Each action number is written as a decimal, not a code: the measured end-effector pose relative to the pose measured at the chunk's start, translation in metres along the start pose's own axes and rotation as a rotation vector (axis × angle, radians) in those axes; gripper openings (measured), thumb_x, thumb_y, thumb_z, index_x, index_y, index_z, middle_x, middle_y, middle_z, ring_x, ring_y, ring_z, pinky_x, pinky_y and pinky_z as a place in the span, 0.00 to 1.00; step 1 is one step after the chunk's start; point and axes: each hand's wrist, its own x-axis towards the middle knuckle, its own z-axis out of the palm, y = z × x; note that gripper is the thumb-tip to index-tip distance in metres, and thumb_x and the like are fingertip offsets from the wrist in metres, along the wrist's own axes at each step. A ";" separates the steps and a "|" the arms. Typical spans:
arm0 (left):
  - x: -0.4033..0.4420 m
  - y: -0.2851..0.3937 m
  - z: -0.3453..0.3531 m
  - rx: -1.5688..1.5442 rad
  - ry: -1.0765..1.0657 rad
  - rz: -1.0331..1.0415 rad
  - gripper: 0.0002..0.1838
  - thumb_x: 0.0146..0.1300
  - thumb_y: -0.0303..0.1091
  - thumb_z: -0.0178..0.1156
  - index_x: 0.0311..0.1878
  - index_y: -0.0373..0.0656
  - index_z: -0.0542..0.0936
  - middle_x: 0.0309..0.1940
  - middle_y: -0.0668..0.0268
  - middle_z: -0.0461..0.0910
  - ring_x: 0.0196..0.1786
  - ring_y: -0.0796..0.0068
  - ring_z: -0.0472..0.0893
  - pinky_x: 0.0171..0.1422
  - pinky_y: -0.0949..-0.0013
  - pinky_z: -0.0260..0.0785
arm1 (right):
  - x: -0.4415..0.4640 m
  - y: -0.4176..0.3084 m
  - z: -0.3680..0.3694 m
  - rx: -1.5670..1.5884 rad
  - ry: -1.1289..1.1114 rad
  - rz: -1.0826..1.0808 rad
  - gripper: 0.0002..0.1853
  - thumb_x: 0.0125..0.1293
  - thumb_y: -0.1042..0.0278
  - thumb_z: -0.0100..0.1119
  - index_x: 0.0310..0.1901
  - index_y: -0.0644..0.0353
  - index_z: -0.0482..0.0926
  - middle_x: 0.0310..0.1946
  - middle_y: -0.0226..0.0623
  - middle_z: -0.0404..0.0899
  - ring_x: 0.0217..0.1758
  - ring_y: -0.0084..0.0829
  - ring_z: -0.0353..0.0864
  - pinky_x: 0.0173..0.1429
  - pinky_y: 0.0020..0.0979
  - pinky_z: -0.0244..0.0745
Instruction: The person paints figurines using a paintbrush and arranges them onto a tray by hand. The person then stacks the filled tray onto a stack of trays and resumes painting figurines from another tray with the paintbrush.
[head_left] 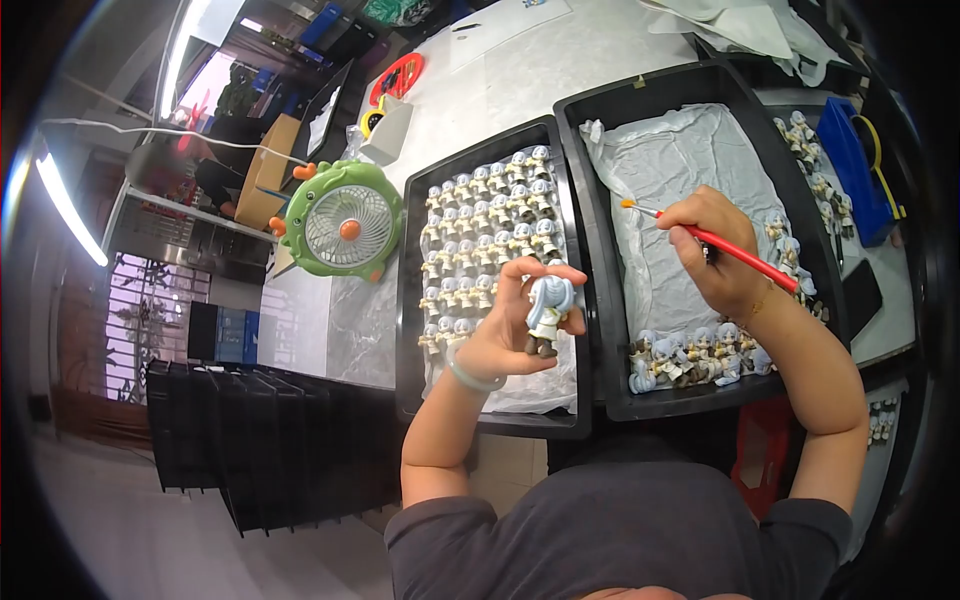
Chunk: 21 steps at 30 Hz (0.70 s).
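My left hand (507, 335) is closed around a small figurine (548, 312) with pale blue hair, a white outfit and dark boots. It holds the figurine upright above the right edge of the left black tray (408, 385). Between the fingers of my right hand (708, 250) is a paintbrush (735, 251) with a red handle and an orange-yellow tip pointing left, apart from the figurine. This hand is over the right black tray (690, 78), which is lined with crumpled white sheeting (665, 160). Figurines (700, 352) lie bunched along its near side.
Rows of similar figurines (485, 215) fill much of the left tray. A green fan (345, 222) stands left of it, with a tape dispenser (385, 135) behind. At right are a blue bin (855, 170) and more figurines. Stacked black trays (270, 430) stand at lower left.
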 end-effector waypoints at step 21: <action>-0.004 0.007 0.012 1.528 0.235 0.185 0.29 0.32 0.57 0.67 0.33 0.44 0.75 0.26 0.68 0.71 0.31 0.69 0.64 0.43 0.66 0.50 | -0.005 0.008 0.007 0.061 -0.092 0.095 0.02 0.57 0.76 0.51 0.31 0.60 0.74 0.25 0.34 0.74 0.27 0.30 0.69 0.32 0.28 0.64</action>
